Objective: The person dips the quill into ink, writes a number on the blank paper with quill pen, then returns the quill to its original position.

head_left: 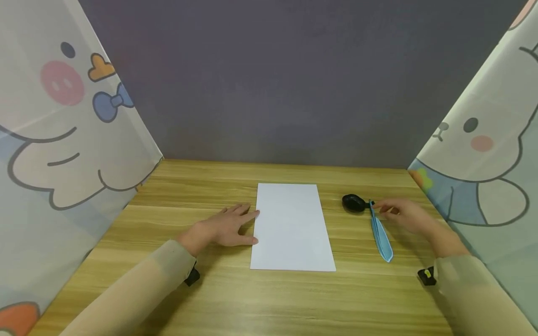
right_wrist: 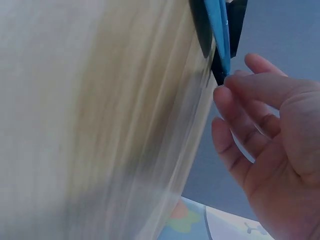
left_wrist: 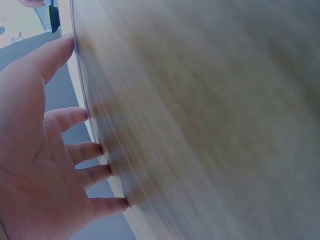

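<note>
A white sheet (head_left: pixel 290 228) lies on the wooden table. My left hand (head_left: pixel 229 226) rests flat at its left edge, fingers spread, thumb and index tip touching the paper's edge. To the right lies a black spoon-shaped thing (head_left: pixel 354 203) with a rounded head and a narrow end. A light blue folded strip (head_left: pixel 381 238) with a pale edge crosses that narrow end; whether the two are joined cannot be told. My right hand (head_left: pixel 405 214) pinches the narrow dark end between thumb and fingertips, beside the blue strip's upper end, as the right wrist view also shows.
A grey wall (head_left: pixel 286 84) stands behind the table (head_left: pixel 269 303). Cartoon-printed panels (head_left: pixel 54 116) flank it on the left and right. A black wrist device shows beneath each sleeve.
</note>
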Demonstrator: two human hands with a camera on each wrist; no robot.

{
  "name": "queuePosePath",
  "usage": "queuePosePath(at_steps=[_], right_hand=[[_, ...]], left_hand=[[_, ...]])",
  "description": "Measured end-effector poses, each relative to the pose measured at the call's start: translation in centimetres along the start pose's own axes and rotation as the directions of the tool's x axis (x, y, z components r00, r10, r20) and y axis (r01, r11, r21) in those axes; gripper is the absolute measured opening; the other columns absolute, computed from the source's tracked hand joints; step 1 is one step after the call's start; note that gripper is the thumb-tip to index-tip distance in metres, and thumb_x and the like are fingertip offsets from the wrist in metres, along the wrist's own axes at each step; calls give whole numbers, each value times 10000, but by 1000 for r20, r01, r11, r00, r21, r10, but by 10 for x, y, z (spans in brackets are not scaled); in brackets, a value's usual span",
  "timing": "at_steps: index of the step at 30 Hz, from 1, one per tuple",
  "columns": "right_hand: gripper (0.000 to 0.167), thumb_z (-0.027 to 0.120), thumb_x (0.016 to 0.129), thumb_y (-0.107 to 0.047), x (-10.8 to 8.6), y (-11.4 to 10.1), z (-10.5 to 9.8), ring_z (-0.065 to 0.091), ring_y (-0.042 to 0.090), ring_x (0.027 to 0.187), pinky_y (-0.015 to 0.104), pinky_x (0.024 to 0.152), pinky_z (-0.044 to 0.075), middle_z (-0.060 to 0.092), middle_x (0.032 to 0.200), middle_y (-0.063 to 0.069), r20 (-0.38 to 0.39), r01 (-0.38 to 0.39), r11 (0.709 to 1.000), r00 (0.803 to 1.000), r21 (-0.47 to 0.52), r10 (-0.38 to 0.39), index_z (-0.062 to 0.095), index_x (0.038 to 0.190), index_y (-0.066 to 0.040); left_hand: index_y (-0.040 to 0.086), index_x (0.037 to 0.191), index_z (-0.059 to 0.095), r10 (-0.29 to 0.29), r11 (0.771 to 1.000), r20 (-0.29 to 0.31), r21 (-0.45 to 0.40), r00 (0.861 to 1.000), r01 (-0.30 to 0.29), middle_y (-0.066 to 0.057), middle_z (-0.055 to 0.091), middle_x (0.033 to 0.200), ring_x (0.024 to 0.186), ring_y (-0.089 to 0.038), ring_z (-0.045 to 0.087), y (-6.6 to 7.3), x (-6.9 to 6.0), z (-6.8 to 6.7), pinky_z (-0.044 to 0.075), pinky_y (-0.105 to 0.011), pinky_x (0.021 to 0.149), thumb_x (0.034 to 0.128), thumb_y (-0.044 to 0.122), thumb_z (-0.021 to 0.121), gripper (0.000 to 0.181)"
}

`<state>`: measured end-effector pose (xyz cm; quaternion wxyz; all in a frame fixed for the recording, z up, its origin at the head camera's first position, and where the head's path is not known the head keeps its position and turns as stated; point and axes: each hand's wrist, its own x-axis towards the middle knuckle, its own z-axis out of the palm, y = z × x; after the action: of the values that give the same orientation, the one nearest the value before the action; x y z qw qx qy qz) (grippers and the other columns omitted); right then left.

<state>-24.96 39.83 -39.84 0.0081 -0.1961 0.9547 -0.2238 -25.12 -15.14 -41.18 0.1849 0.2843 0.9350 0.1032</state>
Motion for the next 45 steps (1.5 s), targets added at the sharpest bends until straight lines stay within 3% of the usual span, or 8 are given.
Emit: queuePosePath(at_steps=[8,17,26,29,34,39,42,45], right_hand=[[292,716,1021,13,7,5,7,701,116,955,276,771,581,801,1097,52,40,22,1000,999,-13,-21,798,1289,-68],[295,679,1048,0,9,0,9,752,318,1082,322,795,595,775,1320,190,89,9,1000,996,-28,-7,810,1290,-108],[265,688,1051,-12,11,1,10,736,444,1175,566,926,627,800,1270,152,95,20,999,995,-46,-16,817,1262,-105],[260,696,1033,9,11,1,10,747,402,1123,537,910,630,811,1222,130,81,26,998,996,-54,-22,819,1239,-91],[218,769,973,23,7,4,7,726,209,945,385,813,610,801,1056,32,16,68,990,998,-125,-66,827,1141,-103],[195,816,940,10,3,3,4,684,85,865,318,758,595,779,980,-24,-46,108,979,992,-172,-117,826,1099,-104],[184,805,967,-17,0,1,4,673,61,847,304,730,581,785,1000,-20,-71,89,982,992,-169,-102,823,1129,-102],[180,759,1030,-60,-5,0,4,656,21,850,285,707,564,785,1042,44,-86,26,995,996,-97,-35,797,1205,-78]], left_hand=[[304,1775,230,-8,1000,1,-1,1000,8,-141,114,1858,1714,-451,111,1,-1,-1,121,-716,1353,1032,745,577,931],[310,1776,225,-11,1000,-1,-6,1000,11,-132,110,1860,1715,-447,110,-1,0,1,122,-710,1355,1029,751,576,936],[318,1776,221,-16,1000,-3,-4,1000,16,-125,105,1861,1714,-448,114,-2,1,2,132,-708,1354,1028,758,574,937],[322,1777,215,-18,1000,0,2,1000,18,-123,101,1862,1716,-444,108,-1,1,2,132,-705,1356,1029,761,568,937],[325,1778,204,-17,1000,7,7,1000,17,-121,94,1863,1718,-441,93,0,1,2,127,-699,1359,1037,750,563,927],[313,1778,210,-9,1000,7,6,1000,9,-136,105,1859,1716,-450,97,1,0,2,135,-708,1354,1042,731,575,922],[308,1779,211,-6,1000,6,6,1000,6,-143,107,1857,1715,-452,100,1,0,2,137,-712,1352,1043,731,572,922],[305,1779,211,-4,1000,6,4,1000,4,-145,106,1857,1714,-457,96,1,0,2,135,-716,1350,1044,730,572,922]])
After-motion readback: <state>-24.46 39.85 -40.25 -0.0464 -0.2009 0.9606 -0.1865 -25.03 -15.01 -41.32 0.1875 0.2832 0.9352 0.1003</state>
